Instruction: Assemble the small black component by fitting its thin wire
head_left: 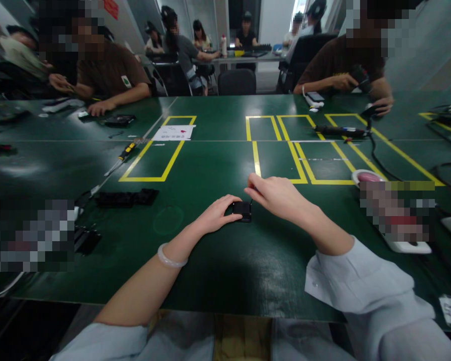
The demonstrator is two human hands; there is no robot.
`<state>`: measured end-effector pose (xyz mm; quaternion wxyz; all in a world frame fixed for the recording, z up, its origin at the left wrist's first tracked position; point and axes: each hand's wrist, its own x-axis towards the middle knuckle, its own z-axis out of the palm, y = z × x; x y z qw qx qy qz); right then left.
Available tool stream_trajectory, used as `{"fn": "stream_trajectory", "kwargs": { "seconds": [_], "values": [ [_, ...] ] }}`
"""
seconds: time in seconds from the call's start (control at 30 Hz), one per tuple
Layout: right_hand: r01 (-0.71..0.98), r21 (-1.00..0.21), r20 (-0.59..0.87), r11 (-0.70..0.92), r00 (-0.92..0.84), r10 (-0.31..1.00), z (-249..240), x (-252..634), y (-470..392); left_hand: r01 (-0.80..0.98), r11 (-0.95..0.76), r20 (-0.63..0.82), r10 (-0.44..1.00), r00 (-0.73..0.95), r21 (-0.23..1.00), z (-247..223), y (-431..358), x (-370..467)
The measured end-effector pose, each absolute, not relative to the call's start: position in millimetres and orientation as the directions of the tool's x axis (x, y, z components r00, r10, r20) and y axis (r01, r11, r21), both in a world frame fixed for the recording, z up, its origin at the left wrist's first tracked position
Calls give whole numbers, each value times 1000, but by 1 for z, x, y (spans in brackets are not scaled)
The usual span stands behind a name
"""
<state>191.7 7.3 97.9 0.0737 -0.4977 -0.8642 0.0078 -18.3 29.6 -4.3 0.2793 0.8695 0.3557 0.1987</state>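
A small black square part [242,211] lies on the green table [210,265] in front of me. My left hand [221,213] grips it from the left, thumb along the near side and fingers along the far side. At its upper right corner, my right hand [274,194] is closed in a pinch just above the table. Something thin and dark seems to run down from those fingertips to the part's edge, too small to name.
Left of my hands lie a black strip-like piece [128,197] and a yellow-black screwdriver [127,151]. A white paper [175,132] sits within yellow tape. To the right are a white tray [409,246] and a black cylindrical tool [340,131]. Two co-workers sit opposite.
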Motion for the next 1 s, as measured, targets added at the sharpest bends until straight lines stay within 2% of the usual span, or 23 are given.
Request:
{"fn": "stream_trajectory", "kwargs": {
  "seconds": [1.0],
  "values": [
    [865,-70,151,497,-483,862,94,191,9,508,-588,136,727,673,629,-2,29,-18]
  ]
}}
